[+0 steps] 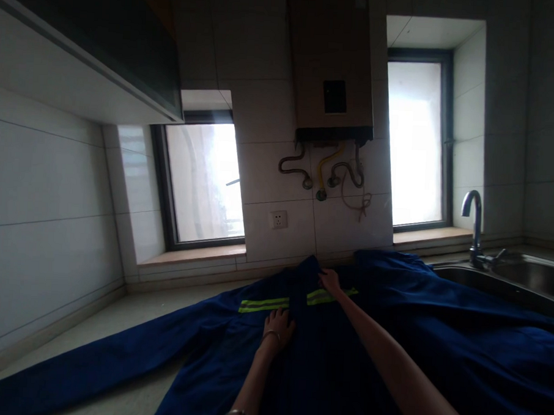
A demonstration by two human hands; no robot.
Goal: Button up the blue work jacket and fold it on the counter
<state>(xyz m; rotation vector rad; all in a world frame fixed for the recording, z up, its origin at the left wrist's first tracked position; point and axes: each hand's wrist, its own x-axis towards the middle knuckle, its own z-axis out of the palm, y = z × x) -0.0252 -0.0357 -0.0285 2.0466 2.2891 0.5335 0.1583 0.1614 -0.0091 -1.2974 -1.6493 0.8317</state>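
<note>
A dark blue work jacket (225,346) with yellow-green reflective strips lies spread over the counter, one sleeve stretched out to the left. My left hand (278,327) rests flat on its front, fingers spread, just below the left reflective strip (263,305). Up by the collar (310,267), my right hand (330,282) has its fingers closed on the jacket's edge, above the right strip (321,297). More blue cloth (464,326) lies bunched to the right, reaching the sink; whether it belongs to the same garment I cannot tell.
A steel sink (531,273) with a curved faucet (475,228) is at the right. Pale counter (162,306) shows at the left. A water heater (333,69) with pipes hangs on the tiled wall between two windows, above a socket (279,219). A cabinet (91,52) overhangs the upper left.
</note>
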